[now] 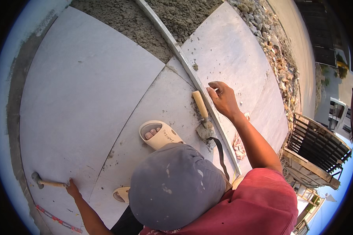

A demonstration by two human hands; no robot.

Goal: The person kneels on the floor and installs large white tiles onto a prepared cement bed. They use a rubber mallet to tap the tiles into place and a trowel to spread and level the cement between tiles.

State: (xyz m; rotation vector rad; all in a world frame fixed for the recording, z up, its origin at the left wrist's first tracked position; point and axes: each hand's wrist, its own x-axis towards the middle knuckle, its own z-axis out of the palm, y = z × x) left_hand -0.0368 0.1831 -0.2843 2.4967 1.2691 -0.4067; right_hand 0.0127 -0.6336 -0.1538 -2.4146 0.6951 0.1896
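My left hand [72, 188], at the lower left, grips the end of the wooden handle of a mallet [51, 183]. Its dark grey head points away to the left, over the pale slabs. On the right, my right hand [223, 100] is beside a long metal straightedge [184, 62], fingers bent and thumb apart, with nothing visible between them. Whether the fingertips touch the bar I cannot tell. Just left of that bar lies a trowel [200, 105] with a wooden handle and a mortar-caked blade.
Large pale slabs [86, 74] surround my sandalled foot [159, 134]. Wet mortar [125, 23] fills the far end under the straightedge. Rubble [276, 55] borders the right side. A red spirit level [59, 219] lies lower left; a crumpled cloth [239, 145] and black strap [220, 153] lie near the bar.
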